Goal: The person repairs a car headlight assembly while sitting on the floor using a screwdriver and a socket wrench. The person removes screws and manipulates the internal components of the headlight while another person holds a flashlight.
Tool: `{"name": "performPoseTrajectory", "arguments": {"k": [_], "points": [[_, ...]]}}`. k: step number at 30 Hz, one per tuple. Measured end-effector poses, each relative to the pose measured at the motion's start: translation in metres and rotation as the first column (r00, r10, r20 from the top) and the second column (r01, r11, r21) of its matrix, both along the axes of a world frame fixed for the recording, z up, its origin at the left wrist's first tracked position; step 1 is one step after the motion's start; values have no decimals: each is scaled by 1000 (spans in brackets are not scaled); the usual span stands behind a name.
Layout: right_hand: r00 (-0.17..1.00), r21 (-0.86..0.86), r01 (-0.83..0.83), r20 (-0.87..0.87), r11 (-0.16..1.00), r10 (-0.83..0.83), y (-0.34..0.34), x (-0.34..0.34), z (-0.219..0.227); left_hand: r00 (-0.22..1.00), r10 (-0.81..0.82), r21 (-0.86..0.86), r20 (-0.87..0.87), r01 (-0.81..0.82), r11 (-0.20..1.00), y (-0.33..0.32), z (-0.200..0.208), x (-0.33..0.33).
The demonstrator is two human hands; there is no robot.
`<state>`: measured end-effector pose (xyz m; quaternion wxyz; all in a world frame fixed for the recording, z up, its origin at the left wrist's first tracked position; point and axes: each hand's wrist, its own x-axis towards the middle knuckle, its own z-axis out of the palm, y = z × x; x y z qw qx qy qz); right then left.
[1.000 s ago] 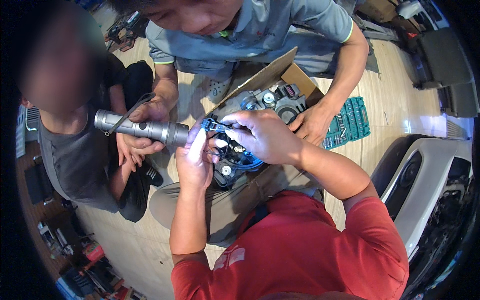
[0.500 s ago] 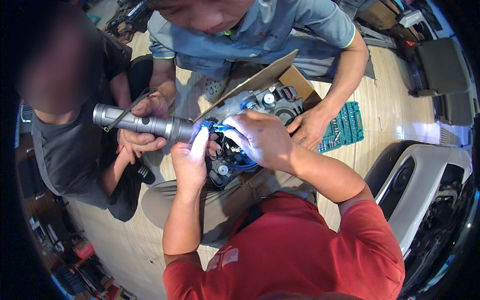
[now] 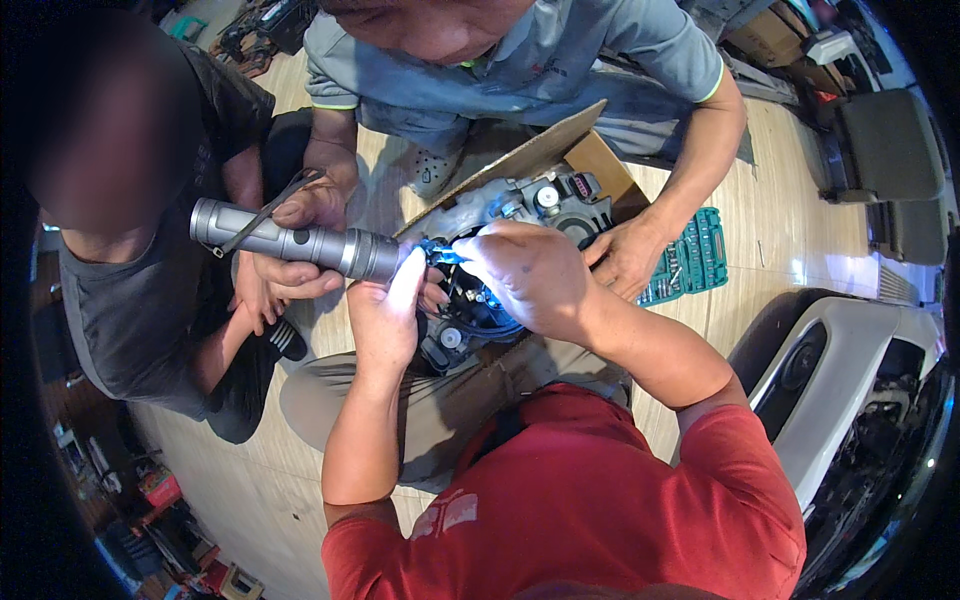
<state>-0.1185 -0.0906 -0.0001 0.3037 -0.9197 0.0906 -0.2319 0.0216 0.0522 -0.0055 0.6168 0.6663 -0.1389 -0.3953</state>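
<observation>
My left hand point(image 3: 388, 318) is closed, its thumb and fingers pinching a small dark connector point(image 3: 432, 248) that looks blue under the light. My right hand point(image 3: 530, 278) is closed in a pinch just beside it. A thin, brightly lit piece shows at its fingertips against the connector, too small to name. Below both hands, a car headlight unit point(image 3: 470, 200) with grey housing, round caps and dark wires lies in an open cardboard box point(image 3: 535, 150). A co-worker's hand holds a large grey flashlight point(image 3: 300, 240), its head close to my left hand and shining on the connector.
The co-worker's other hand point(image 3: 625, 255) rests at the box's right side. Beyond it lies a green socket set case point(image 3: 695, 255). Another person sits at the left in dark clothes point(image 3: 150, 310). A white car bumper point(image 3: 840, 390) is at the right, near a dark chair point(image 3: 890, 150).
The view has shifted slightly. Both my hands stay at the connector, and the flashlight still points at it. My right fingertips have moved a little closer to the connector.
</observation>
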Motion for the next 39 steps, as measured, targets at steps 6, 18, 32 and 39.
{"name": "performPoseTrajectory", "arguments": {"k": [6,18,32,39], "points": [[999,-180,-17,-41,984,10,5,-3,11,992,2,59,123,-9,998,-2,4,-7],[990,-230,-67,-138,971,36,9,-4,11,951,-64,71,304,45,996,-2,-1,-11],[998,-290,-11,-65,957,-8,15,-6,-2,822,-118,95,557,78,992,-10,1,-17],[995,200,87,29,976,-94,2,-12,-9,792,-153,120,590,102,988,-12,2,-16]]}}
